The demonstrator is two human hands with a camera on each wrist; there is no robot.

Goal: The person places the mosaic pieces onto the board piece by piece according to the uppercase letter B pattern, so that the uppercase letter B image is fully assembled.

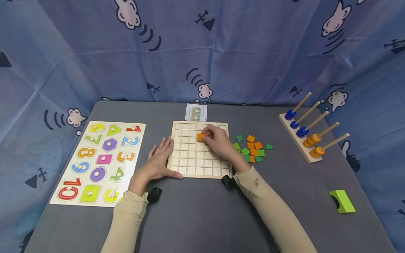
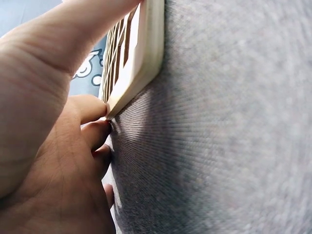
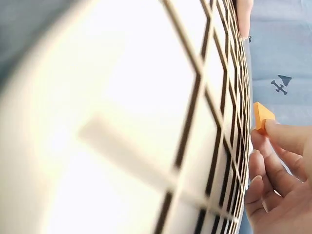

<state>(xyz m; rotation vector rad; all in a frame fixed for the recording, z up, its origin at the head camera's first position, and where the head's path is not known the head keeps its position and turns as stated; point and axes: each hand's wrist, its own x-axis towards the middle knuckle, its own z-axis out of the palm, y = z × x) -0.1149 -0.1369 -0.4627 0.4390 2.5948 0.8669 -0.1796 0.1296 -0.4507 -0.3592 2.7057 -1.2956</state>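
A wooden grid board (image 1: 191, 172) lies on the grey table, its square cells bare where they show. My right hand (image 1: 218, 140) is over the upper part of the board and pinches an orange square tile (image 1: 200, 137) between thumb and fingertips. In the right wrist view the orange tile (image 3: 263, 117) is tilted beside the grid. My left hand (image 1: 158, 161) rests along the board's left edge, fingers stretched out, thumb at the front edge. A small pattern card (image 1: 196, 112) with an orange and green figure lies just behind the board.
Loose orange and green tiles (image 1: 254, 151) lie right of the board. A number and shape puzzle (image 1: 104, 149) lies on the left. Far right stand a peg rack (image 1: 297, 138) with blue and orange beads and a green arched block (image 1: 342, 201). A patterned curtain (image 1: 246, 52) surrounds the table.
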